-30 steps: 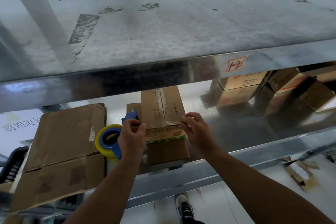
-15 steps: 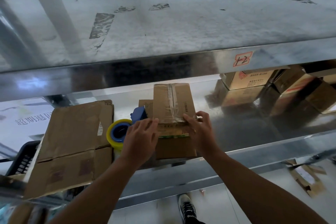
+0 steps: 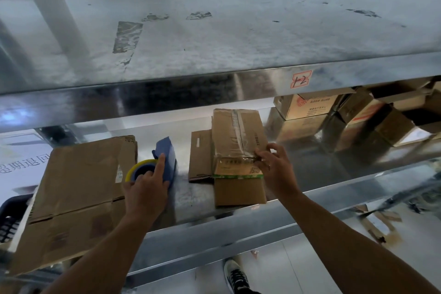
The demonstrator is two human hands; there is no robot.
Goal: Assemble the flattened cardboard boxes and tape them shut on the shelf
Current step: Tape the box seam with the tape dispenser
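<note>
A small brown cardboard box point(image 3: 237, 143), taped along its top seam, lies on the metal shelf point(image 3: 310, 174) on top of a flattened piece of cardboard point(image 3: 200, 157). My right hand point(image 3: 274, 169) pinches the tape at the box's near right edge. My left hand point(image 3: 145, 191) grips the blue tape dispenser point(image 3: 167, 155) with its yellow tape roll point(image 3: 137, 168), index finger stretched along the blue body. The dispenser sits left of the box, apart from it.
A large flattened cardboard box point(image 3: 76, 188) lies at the shelf's left end over a dark crate point(image 3: 9, 217). Assembled boxes point(image 3: 310, 107) stand at the back right. An upper shelf point(image 3: 214, 43) overhangs. Cardboard scraps point(image 3: 374, 224) lie on the floor.
My left hand left the small box, moved left and took hold of the tape dispenser. My right hand stayed at the box's right edge.
</note>
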